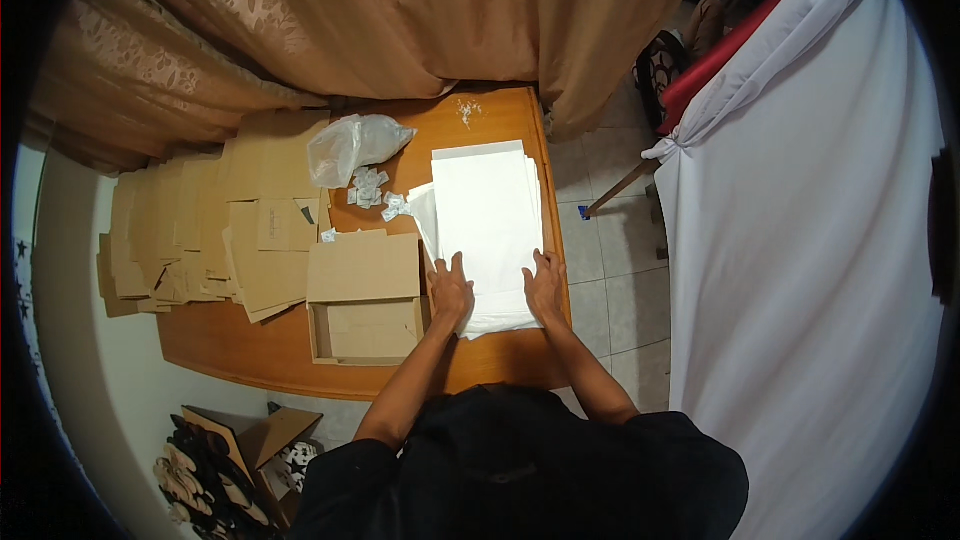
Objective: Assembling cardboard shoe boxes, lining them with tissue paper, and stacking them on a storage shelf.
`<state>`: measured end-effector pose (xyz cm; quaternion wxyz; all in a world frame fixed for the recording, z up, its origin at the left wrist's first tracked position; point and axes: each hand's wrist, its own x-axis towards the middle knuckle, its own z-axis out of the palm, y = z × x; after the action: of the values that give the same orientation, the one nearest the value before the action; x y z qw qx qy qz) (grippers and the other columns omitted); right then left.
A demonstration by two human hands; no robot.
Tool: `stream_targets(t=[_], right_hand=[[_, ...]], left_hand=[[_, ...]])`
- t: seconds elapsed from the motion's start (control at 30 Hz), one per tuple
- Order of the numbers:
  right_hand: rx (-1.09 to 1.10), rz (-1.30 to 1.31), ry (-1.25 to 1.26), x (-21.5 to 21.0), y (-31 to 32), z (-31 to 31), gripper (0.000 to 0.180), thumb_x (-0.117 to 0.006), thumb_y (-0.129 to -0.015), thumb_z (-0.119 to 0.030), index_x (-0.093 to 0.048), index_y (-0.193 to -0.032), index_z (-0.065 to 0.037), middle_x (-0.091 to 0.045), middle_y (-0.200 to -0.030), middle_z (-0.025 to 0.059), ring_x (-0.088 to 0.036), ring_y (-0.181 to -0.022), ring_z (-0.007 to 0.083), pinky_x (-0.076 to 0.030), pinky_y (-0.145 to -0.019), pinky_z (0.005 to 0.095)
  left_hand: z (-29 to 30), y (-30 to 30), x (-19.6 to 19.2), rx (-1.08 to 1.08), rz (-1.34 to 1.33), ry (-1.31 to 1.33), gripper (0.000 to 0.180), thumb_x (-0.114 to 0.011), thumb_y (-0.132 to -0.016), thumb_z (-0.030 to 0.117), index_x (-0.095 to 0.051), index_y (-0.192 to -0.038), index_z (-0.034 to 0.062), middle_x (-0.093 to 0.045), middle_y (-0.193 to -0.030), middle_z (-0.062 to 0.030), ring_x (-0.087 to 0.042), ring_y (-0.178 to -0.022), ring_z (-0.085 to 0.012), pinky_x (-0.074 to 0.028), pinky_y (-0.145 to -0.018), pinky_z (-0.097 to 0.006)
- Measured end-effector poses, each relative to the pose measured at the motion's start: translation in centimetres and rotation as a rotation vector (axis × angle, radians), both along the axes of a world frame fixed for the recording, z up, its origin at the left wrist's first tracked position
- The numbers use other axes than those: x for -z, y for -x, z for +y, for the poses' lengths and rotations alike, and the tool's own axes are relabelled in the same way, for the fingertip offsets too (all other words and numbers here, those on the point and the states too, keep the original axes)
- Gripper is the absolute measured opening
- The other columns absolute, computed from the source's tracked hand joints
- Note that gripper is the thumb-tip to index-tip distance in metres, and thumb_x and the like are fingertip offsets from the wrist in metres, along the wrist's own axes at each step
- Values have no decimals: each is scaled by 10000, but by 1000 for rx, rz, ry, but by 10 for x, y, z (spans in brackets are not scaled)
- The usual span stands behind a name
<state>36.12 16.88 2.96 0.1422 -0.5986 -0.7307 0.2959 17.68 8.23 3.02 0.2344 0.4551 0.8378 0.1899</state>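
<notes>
Grip: both palms are pressed flat, fingers spread, on the near end of a stack of white paper sheets [487, 230]; nothing is clasped.
Left hand [450, 290]: laid on the stack's near left corner, just beside the open cardboard box [365, 328].
Right hand [545, 285]: laid on the near right part of the stack, close to the table's right edge.
Paper: stacked on the right side of the wooden table [235, 345], its near edge slightly rumpled.
Box: one is folded up, lid flap raised; its inside appears empty.
Flat cardboard blanks [200, 230]: many are still unfolded, heaped at the left.
Small white sachets [370, 190]: scattered beside a clear plastic bag [355, 145].
Progress: judged early; no paper has been placed in the box.
</notes>
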Motion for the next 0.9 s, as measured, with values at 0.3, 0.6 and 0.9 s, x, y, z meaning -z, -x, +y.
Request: stream_targets(t=[0.3,0.6,0.9], right_hand=[[261,182,24,5,-9,-10,471,-788,-839,-100,-600,-1260,-1,-537,-1224,183,-519,-1142,343,-438,-1002,451],[203,161,80,-3,-12,-5,461,-765,-832,-39,-577,-1252,-19,-591,-1105,168,-588,-995,305,-470,-917,407],[-136,-33,-114,-15,-11,-31,635,-769,-877,-329,-531,-1382,-27,-411,-1369,189,-355,-1284,367,-287,-1069,570]], left_hand=[[-18,-4,-13,-88,-15,-101,571,-722,-817,7,-539,-1352,82,-465,-1205,-228,-487,-1139,-401,-452,-975,-502],[-14,-6,-10,-209,-112,-298,489,-639,-823,-95,-538,-1278,53,-500,-1077,-188,-563,-997,-343,-482,-859,-450],[-13,-3,-16,-282,-203,-212,561,-655,-841,-15,-443,-1358,39,-636,-848,-166,-655,-812,-325,-514,-789,-451]])
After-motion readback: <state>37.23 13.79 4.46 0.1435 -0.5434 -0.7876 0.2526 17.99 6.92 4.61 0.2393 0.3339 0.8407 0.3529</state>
